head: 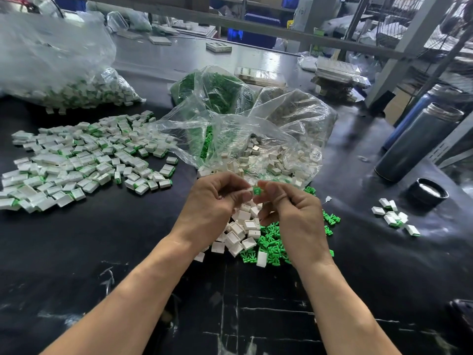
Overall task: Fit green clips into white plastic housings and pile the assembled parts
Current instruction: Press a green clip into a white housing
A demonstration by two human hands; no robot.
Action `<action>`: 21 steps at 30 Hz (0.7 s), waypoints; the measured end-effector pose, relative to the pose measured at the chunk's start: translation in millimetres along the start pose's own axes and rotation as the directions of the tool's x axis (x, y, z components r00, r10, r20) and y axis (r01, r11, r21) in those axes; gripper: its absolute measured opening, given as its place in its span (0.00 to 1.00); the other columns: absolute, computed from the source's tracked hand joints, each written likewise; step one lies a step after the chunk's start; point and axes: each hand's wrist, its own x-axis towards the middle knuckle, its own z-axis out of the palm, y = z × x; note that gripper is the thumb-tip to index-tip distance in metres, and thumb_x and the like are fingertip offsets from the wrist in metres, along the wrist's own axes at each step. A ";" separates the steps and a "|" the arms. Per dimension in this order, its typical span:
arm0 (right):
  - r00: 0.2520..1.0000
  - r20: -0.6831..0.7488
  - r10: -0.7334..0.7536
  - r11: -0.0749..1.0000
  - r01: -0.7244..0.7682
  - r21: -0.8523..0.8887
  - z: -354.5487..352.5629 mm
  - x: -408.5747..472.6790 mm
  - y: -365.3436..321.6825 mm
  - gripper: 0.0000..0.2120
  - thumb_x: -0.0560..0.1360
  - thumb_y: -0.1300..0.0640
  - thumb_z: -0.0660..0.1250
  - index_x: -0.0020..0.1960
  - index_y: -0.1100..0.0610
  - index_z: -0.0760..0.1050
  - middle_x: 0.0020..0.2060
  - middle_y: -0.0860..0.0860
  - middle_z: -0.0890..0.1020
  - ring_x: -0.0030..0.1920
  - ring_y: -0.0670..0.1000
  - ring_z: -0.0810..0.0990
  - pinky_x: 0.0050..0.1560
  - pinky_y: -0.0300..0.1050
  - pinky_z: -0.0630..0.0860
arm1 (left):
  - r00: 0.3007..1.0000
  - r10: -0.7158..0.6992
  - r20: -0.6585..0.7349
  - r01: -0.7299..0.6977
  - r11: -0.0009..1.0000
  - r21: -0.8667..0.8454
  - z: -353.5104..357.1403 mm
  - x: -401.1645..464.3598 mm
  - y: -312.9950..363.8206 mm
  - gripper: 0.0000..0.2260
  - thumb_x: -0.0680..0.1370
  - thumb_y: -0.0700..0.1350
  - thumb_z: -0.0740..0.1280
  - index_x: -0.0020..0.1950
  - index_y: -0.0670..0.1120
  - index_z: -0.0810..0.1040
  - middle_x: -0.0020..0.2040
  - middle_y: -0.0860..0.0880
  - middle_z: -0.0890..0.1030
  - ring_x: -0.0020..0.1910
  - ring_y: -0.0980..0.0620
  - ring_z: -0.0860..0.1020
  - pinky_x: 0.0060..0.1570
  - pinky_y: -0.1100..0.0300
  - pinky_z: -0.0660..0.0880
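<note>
My left hand (213,201) grips a white housing (247,192), mostly hidden by its curled fingers. My right hand (289,211) pinches a green clip (257,191) right against that housing, above the table's middle. Below the hands lie loose white housings (239,233) and loose green clips (272,243). A wide pile of assembled parts (76,162) spreads over the black table (128,252) at the left.
Open clear bags hold green clips (215,90) and white housings (279,155) behind the hands. A big bag of assembled parts (64,73) sits far left. A dark flask (417,142) and its lid (427,193) stand right, near a few assembled parts (394,217).
</note>
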 end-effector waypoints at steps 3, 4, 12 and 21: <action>0.996 -0.002 0.092 0.993 -0.092 0.076 2.6 -0.6 -4.3 0.22 0.84 0.44 0.60 0.50 0.61 0.83 0.37 0.57 0.86 0.30 0.51 0.77 0.25 0.43 0.73 | 1.000 0.000 -0.005 0.000 1.000 0.003 -0.1 1.2 0.0 0.04 0.76 0.39 0.75 0.47 0.48 0.84 0.45 0.45 0.85 0.42 0.52 0.81 0.47 0.56 0.78; 0.992 0.010 0.123 0.989 -0.124 0.082 4.1 -1.2 -5.0 0.25 0.83 0.41 0.58 0.48 0.61 0.83 0.37 0.57 0.85 0.29 0.51 0.77 0.24 0.43 0.70 | 1.000 0.001 0.002 -0.001 1.000 -0.006 0.1 1.4 0.3 0.04 0.75 0.40 0.76 0.47 0.48 0.85 0.47 0.43 0.85 0.44 0.48 0.81 0.49 0.53 0.78; 0.980 -0.029 0.195 0.980 -0.195 0.028 20.5 -7.9 -7.8 0.31 0.87 0.43 0.53 0.31 0.45 0.82 0.23 0.46 0.75 0.22 0.44 0.70 0.22 0.36 0.65 | 0.994 0.031 0.102 -0.020 0.994 -0.111 14.4 -1.9 -2.9 0.03 0.75 0.37 0.75 0.48 0.41 0.84 0.55 0.37 0.81 0.56 0.35 0.80 0.61 0.35 0.76; 0.990 -0.137 0.036 0.994 -0.050 -0.101 22.9 -3.5 3.8 0.24 0.80 0.40 0.53 0.36 0.43 0.83 0.31 0.48 0.84 0.34 0.48 0.83 0.38 0.48 0.76 | 0.990 0.060 0.124 -0.045 0.992 -0.114 18.6 -6.7 1.3 0.06 0.75 0.38 0.75 0.51 0.39 0.83 0.49 0.39 0.83 0.48 0.37 0.83 0.53 0.43 0.82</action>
